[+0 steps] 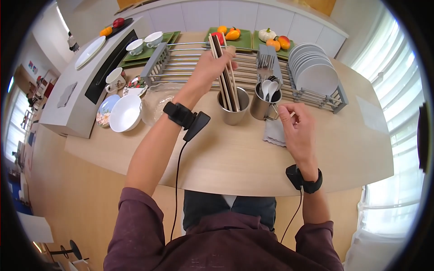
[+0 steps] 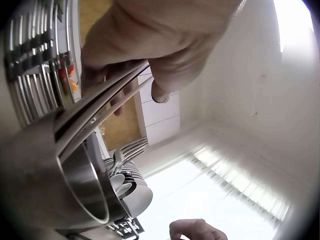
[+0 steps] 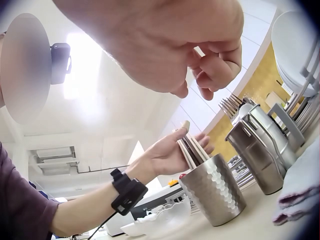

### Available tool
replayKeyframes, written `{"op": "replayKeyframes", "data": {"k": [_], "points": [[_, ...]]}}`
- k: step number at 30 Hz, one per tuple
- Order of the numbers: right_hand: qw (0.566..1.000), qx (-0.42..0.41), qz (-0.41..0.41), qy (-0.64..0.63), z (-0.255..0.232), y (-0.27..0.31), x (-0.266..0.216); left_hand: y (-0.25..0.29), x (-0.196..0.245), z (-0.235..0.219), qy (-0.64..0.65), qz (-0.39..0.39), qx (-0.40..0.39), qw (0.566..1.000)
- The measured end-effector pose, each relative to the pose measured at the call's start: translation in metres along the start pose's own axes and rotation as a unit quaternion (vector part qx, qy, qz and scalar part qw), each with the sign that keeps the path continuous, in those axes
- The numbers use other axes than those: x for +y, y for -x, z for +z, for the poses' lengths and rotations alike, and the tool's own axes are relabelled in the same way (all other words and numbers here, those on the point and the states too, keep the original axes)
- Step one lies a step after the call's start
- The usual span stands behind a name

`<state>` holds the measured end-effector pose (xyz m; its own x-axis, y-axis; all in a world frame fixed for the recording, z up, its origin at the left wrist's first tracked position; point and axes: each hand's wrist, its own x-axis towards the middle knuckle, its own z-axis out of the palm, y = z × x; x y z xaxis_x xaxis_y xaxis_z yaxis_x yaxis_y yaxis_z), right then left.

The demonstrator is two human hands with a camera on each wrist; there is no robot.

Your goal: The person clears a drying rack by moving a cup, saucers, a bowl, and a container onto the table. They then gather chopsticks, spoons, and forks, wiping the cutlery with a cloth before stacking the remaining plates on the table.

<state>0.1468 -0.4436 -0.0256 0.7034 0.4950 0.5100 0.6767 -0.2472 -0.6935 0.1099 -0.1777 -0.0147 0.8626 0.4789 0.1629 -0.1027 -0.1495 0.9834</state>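
Note:
My left hand (image 1: 210, 70) grips a bundle of light and dark chopsticks (image 1: 231, 92) near their upper ends. Their lower ends stand inside a hammered metal cup (image 3: 215, 192), leaning against its rim. In the left wrist view, the thumb and fingers lie around the chopsticks (image 2: 95, 107). My right hand (image 1: 298, 128) hovers at the right, fingers loosely curled, holding nothing. Just left of it stands a metal mug (image 1: 258, 106) with white-headed spoons (image 1: 270, 89) in it. Below that hand lies a folded grey cloth (image 1: 274, 133).
A dish rack (image 1: 181, 67) spans the back, with forks (image 1: 266, 62) and upright white plates (image 1: 316, 77) on its right. At left are a white bowl (image 1: 125, 114), a clear glass bowl (image 1: 156, 104) and a patterned mug (image 1: 115, 80). Green trays (image 1: 244, 39) with fruit lie behind.

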Motion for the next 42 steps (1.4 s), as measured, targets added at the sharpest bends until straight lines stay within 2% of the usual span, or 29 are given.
{"op": "replayKeyframes", "data": {"k": [2, 4, 5, 9, 11, 13, 14, 15, 16, 17, 19, 21, 22, 23, 25, 27, 28, 30, 31, 33, 34, 37, 38, 39, 40, 41, 42], "points": [[1.000, -0.004, 0.000, -0.007, 0.001, 0.002, 0.005, -0.006, 0.001, 0.006, -0.011, 0.000, 0.013, 1.000], [1.000, -0.001, -0.024, -0.016, 0.005, 0.002, 0.013, -0.009, -0.003, 0.010, 0.142, -0.001, -0.005, 0.990], [1.000, 0.000, -0.024, -0.018, 0.006, 0.003, 0.013, -0.009, -0.002, 0.014, 0.171, 0.017, -0.001, 0.985], [0.999, -0.005, -0.030, -0.042, 0.011, 0.004, 0.002, -0.017, 0.007, 0.010, 0.173, 0.042, 0.009, 0.984], [0.998, -0.001, -0.032, -0.056, 0.013, 0.003, -0.007, -0.021, 0.030, 0.001, 0.170, 0.120, 0.030, 0.978], [0.981, 0.064, -0.108, -0.146, 0.018, -0.005, -0.017, -0.020, 0.063, -0.011, 0.172, 0.133, 0.033, 0.976], [0.981, 0.063, -0.110, -0.148, 0.019, -0.010, -0.025, -0.017, 0.081, -0.018, 0.174, 0.148, 0.034, 0.973], [0.975, 0.073, -0.152, -0.143, 0.019, -0.016, -0.035, -0.010, 0.096, -0.025, 0.172, 0.149, 0.037, 0.973], [0.968, 0.085, -0.193, -0.139, 0.022, -0.018, -0.045, 0.000, 0.110, -0.033, 0.191, 0.110, 0.019, 0.975], [0.967, 0.085, -0.193, -0.142, 0.026, -0.017, -0.053, 0.011, 0.118, -0.035, 0.209, 0.070, 0.002, 0.975], [0.969, 0.010, -0.211, -0.126, 0.038, -0.013, -0.069, 0.045, 0.116, -0.026, 0.191, 0.039, -0.002, 0.981], [0.972, -0.091, -0.149, -0.158, 0.064, 0.006, -0.071, 0.079, 0.105, -0.019, 0.208, -0.029, -0.006, 0.978], [0.947, -0.206, -0.046, -0.242, 0.072, 0.018, -0.075, 0.090, 0.089, -0.019, 0.241, -0.067, -0.006, 0.968], [0.892, -0.317, 0.059, -0.317, 0.078, 0.031, -0.077, 0.099, 0.072, -0.019, 0.274, -0.097, 0.007, 0.957], [0.797, -0.377, 0.186, -0.432, 0.100, 0.056, -0.069, 0.106, 0.032, -0.024, 0.309, -0.124, 0.030, 0.942], [0.779, -0.398, 0.216, -0.433, 0.109, 0.073, -0.061, 0.112, -0.004, -0.029, 0.360, -0.152, 0.011, 0.921], [0.765, -0.407, 0.244, -0.435, 0.111, 0.079, -0.059, 0.119, -0.004, -0.026, 0.364, -0.148, 0.023, 0.919], [0.764, -0.411, 0.263, -0.421, 0.109, 0.090, -0.058, 0.141, -0.004, -0.013, 0.249, -0.193, 0.051, 0.948], [0.768, -0.402, 0.285, -0.410, 0.109, 0.091, -0.055, 0.153, -0.010, -0.010, 0.251, -0.190, 0.058, 0.947], [0.773, -0.406, 0.289, -0.392, 0.109, 0.090, -0.045, 0.177, -0.027, 0.000, 0.150, -0.156, 0.017, 0.976], [0.779, -0.402, 0.298, -0.378, 0.109, 0.091, -0.041, 0.188, -0.029, 0.000, 0.152, -0.158, 0.015, 0.976], [0.793, -0.420, 0.299, -0.324, 0.115, 0.080, -0.040, 0.207, -0.034, -0.015, 0.022, -0.174, -0.166, 0.971], [0.797, -0.426, 0.303, -0.303, 0.119, 0.078, -0.039, 0.209, -0.043, -0.016, 0.025, -0.173, -0.169, 0.970], [0.793, -0.425, 0.319, -0.300, 0.124, 0.074, -0.039, 0.211, -0.057, -0.018, -0.137, -0.069, -0.096, 0.983], [0.793, -0.425, 0.318, -0.299, 0.129, 0.071, -0.038, 0.212, -0.060, -0.019, -0.293, 0.036, -0.017, 0.955], [0.796, -0.418, 0.318, -0.301, 0.134, 0.068, -0.037, 0.209, -0.061, -0.020, -0.269, -0.029, -0.029, 0.962], [0.799, -0.411, 0.318, -0.303, 0.139, 0.065, -0.037, 0.205, -0.062, -0.022, -0.269, -0.029, -0.028, 0.962]]}}
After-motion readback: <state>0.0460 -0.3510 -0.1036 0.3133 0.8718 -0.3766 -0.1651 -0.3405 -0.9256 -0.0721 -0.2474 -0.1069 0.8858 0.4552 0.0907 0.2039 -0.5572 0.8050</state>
